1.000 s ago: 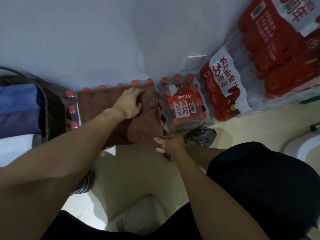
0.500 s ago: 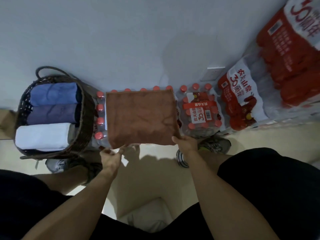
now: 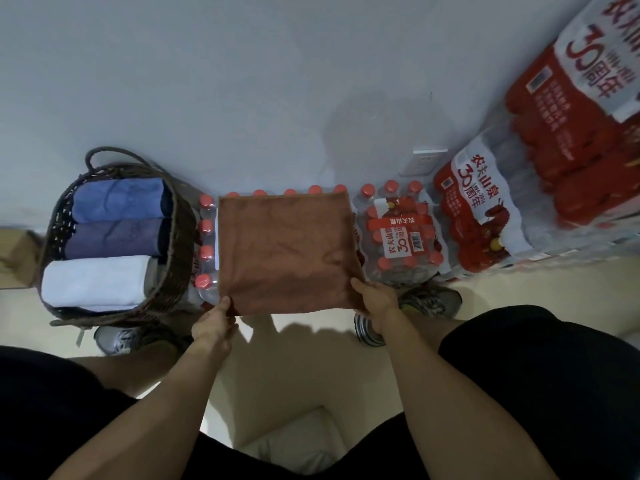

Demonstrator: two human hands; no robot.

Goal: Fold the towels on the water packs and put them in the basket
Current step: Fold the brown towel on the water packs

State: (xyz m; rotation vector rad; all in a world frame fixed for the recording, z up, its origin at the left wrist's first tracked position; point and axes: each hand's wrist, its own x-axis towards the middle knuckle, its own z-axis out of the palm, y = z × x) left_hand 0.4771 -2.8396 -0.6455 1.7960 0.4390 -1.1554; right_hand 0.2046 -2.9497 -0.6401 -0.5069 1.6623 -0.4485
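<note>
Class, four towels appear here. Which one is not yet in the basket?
The brown towel. It lies flat on a water pack, with the left hand and right hand at its near corners; the blue, purple and white towels sit rolled in the basket.

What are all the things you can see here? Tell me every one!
Brown towel: one, brown, spread flat on a water pack.
Water packs: several, clear with red caps and red labels, along the wall.
Basket: one, dark woven, left of the brown towel.
Folded towels: three, blue, purple, white, side by side in the basket.
Wall socket: one, white, on the wall.
Shoes: two, grey, on the floor.
Left hand: pinches the towel's near left corner.
Right hand: grips the near right corner.
</note>
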